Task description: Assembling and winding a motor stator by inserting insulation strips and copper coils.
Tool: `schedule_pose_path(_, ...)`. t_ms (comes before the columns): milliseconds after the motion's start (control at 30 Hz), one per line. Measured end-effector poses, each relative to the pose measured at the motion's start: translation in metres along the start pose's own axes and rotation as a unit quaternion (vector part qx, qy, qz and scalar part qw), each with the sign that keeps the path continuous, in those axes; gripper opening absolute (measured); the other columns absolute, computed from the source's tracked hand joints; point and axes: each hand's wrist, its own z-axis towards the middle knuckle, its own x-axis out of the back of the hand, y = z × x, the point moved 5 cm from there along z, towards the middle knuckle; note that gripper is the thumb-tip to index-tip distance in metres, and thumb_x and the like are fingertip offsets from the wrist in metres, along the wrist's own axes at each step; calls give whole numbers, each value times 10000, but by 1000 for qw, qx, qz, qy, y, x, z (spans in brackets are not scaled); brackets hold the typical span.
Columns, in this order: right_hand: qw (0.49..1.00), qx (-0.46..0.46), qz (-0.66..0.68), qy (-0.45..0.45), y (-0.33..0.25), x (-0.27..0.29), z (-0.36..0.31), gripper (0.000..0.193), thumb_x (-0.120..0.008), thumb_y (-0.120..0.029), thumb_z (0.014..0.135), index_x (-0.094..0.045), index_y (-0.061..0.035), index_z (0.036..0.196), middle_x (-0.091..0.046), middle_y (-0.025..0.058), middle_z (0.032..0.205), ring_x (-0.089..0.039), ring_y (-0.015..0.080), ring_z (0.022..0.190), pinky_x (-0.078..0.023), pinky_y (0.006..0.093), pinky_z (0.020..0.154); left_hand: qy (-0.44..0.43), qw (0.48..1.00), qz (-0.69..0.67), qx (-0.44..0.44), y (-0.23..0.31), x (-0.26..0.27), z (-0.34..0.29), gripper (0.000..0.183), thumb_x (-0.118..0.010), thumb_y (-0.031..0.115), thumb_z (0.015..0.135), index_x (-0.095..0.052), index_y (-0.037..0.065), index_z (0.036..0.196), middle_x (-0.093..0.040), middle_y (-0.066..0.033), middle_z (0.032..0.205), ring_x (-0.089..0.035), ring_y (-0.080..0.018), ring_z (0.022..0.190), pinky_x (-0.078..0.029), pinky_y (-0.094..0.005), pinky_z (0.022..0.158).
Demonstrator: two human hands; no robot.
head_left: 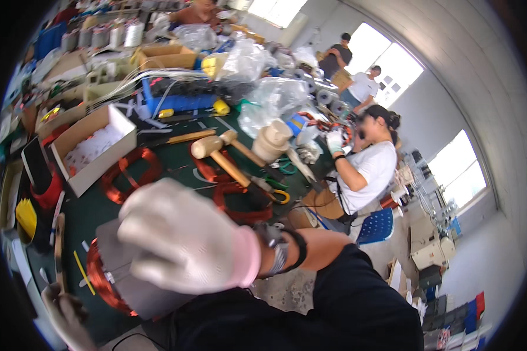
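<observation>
though blurred, right hand (178, 240) over core (152, 298) edge

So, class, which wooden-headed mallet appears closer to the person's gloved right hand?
The left mallet: in this view it lies between the gloved right hand and the other mallet, which sits farther to the right.

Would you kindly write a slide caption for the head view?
Gloved right hand at a grey core with copper windings, near mallets and copper coils on a green workbench.
</observation>
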Motion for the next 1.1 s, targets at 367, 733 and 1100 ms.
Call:
schedule_pose_path(367, 944, -318, -45, -79, 55, -25, -11, 248, -581, -54, 931, -655, 29, 1153, -622, 71, 1056, -580, 127, 913, -479, 279, 840, -138, 842, 352, -384, 64, -65, -8, 291, -791, 182, 809, -715, 145, 1087, -556, -22, 642, -622, -237, 540, -472, -385, 497)
schedule_pose_path(733, 951, -307, -18, -44, 63, -23, -25, 342, -473, -120, 957, -600, 28, 1238, -573, 65, 1035, -481, 101, 838, -392, 246, 744, -209, 819, 340, -411, 74, -86, 4, 348, -621, 144, 871, -693, 50, 1198, -645, -69, 648, -696, -246, 587, -497, -367, 491)
schedule_pose_path(1100, 954, -291, -11, -64, 68, -16, -29, 370, -528, -243, 997, -597, 32, 1236, -588, 98, 1130, -499, 110, 843, -395, 253, 741, -273, 800, 346, -407, 89, -94, 10, 244, -655, 112, 871, -703, -12, 1075, -693, -98, 680, -756, -259, 710, -579, -358, 577)
